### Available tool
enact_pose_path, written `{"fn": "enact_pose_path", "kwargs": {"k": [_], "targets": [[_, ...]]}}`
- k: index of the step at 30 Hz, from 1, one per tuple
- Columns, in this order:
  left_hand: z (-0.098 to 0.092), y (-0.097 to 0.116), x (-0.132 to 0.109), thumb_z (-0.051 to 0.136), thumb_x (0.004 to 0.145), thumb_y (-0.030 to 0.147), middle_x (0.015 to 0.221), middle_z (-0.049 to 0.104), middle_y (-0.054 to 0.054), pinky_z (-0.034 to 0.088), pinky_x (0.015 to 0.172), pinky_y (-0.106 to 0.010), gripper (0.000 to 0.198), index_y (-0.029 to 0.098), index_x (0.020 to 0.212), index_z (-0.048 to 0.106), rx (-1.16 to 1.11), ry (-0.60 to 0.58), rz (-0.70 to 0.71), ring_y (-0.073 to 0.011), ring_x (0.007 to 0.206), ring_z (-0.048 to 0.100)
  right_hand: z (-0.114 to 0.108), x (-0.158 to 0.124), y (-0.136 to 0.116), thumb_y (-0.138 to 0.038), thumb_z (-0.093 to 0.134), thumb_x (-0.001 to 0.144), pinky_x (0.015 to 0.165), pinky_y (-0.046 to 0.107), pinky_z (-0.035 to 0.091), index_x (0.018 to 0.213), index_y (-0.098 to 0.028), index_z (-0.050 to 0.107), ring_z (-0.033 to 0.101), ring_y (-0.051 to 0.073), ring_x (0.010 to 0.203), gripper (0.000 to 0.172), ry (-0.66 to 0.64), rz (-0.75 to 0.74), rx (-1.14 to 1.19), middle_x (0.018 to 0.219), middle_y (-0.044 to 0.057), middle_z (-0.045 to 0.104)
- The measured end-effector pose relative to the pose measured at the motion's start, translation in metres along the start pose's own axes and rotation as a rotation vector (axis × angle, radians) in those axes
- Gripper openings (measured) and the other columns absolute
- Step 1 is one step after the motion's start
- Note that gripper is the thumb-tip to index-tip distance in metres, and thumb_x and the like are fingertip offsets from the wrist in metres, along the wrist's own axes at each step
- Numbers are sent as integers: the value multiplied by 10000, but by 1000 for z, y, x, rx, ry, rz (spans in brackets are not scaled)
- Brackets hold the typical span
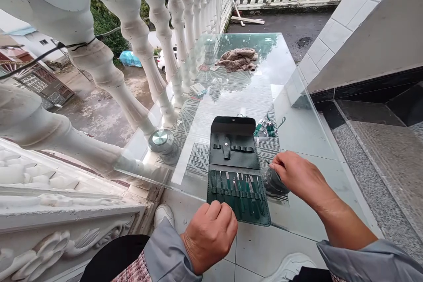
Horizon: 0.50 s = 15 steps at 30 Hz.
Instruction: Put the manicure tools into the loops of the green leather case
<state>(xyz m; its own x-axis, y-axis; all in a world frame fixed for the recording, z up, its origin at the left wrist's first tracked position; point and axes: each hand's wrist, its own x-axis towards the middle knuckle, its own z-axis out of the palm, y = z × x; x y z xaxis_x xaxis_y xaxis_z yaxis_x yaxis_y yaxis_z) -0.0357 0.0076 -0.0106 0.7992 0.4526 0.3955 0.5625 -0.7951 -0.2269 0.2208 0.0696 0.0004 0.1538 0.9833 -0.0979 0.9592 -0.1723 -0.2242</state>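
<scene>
An unfolded dark green manicure case (233, 156) lies near the front edge of the glass table, its flap towards the far side. Several slim metal tools (243, 185) with green handles sit in the loops of its lower half. The loops of the upper half hold nothing. My right hand (299, 180), right of the case, is closed in a pinch around a thin manicure tool (263, 158) that points up and left; its exact kind is too small to tell. At the case's lower left corner, my left hand (211, 233) is curled into a fist, its fingertips hidden.
Nail clippers (270, 129) and other small green-handled tools lie beyond the case. Farther off are a small box (198, 89) and a crumpled brown cloth (238, 59). A white balustrade (132, 31) lines the left of the glass table (307, 141); stone steps (370, 163) rise at right.
</scene>
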Motion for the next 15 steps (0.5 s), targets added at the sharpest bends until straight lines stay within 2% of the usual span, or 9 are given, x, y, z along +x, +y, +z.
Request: {"fn": "enact_pose_path", "kwargs": {"k": [5, 8, 12, 13, 15], "targets": [[-1, -1, -1, 393, 867, 68, 820, 523, -67, 332, 530, -300, 217, 80, 973, 581, -3, -4, -10, -141, 625, 447, 4, -3, -2, -273, 372, 872, 576, 287, 315, 718, -207, 508, 520, 193, 739, 215, 12, -29, -136, 784, 51, 543], [-2, -1, -2, 458, 858, 105, 868, 550, -84, 353, 550, -309, 216, 60, 1034, 576, -15, -10, -16, -158, 671, 484, 4, -3, -2, -266, 364, 868, 571, 290, 319, 711, -209, 486, 516, 193, 720, 206, 69, -40, -105, 760, 51, 538], [-2, -3, -2, 500, 854, 131, 868, 567, -83, 351, 528, -308, 301, 42, 1139, 544, -29, -29, -40, -171, 679, 499, -4, -5, -12, -309, 416, 834, 555, 279, 347, 754, -224, 500, 507, 166, 627, 144, 141, 43, 197, 685, 12, 551], [-2, -3, -2, 493, 861, 131, 872, 570, -85, 357, 530, -307, 299, 38, 1141, 543, -31, -34, -45, -171, 683, 503, -6, -6, -18, -319, 437, 822, 562, 279, 364, 814, -227, 526, 513, 160, 617, 128, 157, 52, 311, 684, 3, 558], [-1, -3, -2, 473, 875, 130, 878, 573, -93, 371, 538, -307, 279, 24, 1122, 549, -33, -40, -49, -170, 690, 509, -9, -9, -31, -338, 457, 813, 577, 279, 404, 1008, -237, 545, 518, 141, 587, 236, 157, 33, 563, 703, -13, 561]]}}
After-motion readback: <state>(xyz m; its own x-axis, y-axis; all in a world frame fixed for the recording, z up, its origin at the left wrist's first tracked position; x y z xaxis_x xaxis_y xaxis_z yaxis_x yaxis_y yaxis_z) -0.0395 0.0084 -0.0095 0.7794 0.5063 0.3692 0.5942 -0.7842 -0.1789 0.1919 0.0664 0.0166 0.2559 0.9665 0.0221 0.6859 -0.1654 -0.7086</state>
